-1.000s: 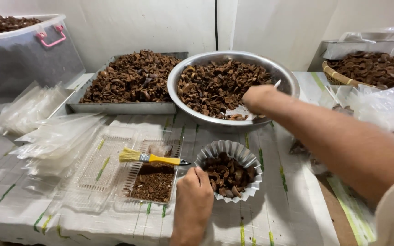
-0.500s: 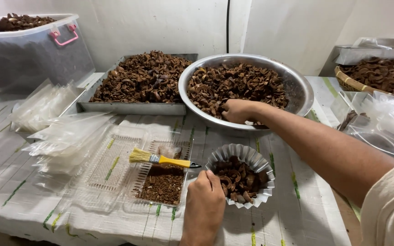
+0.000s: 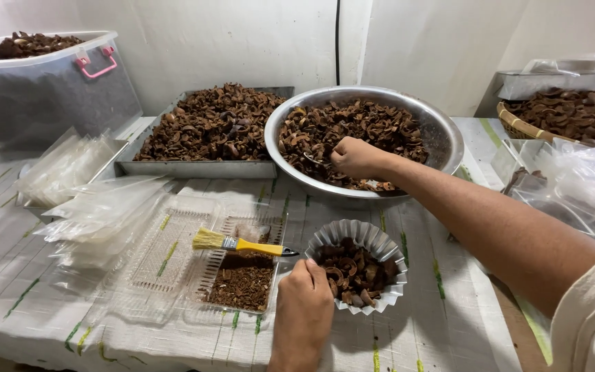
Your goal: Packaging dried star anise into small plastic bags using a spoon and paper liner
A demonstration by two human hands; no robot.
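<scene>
Brown, curled dried husk pieces fill the wide round steel bowl (image 3: 442, 138) at the back of the table (image 3: 435, 275), and the right hand (image 3: 356, 157) reaches into it from the right, its fingers curled together down among the pieces near the bowl's front; whether they pinch one cannot be told. Nearer the person, the left hand (image 3: 303, 303) rests its fingers, bent and close together, against the left rim of a small fluted foil cup (image 3: 380, 241), which is partly filled with the same brown pieces. The cup stands on the white cloth with green stripes that covers the table, just in front of the big bowl.

Just left of the cup lies a clear ribbed plastic tray (image 3: 173, 262) holding a patch of brown crumbs, with a yellow-handled brush (image 3: 242, 243) laid across it, its handle tip near the left hand. A rectangular metal tray (image 3: 194, 167) heaped with husks sits beside the bowl on the left. Clear plastic bags (image 3: 91, 207) lie in a loose pile at the left of the table.
</scene>
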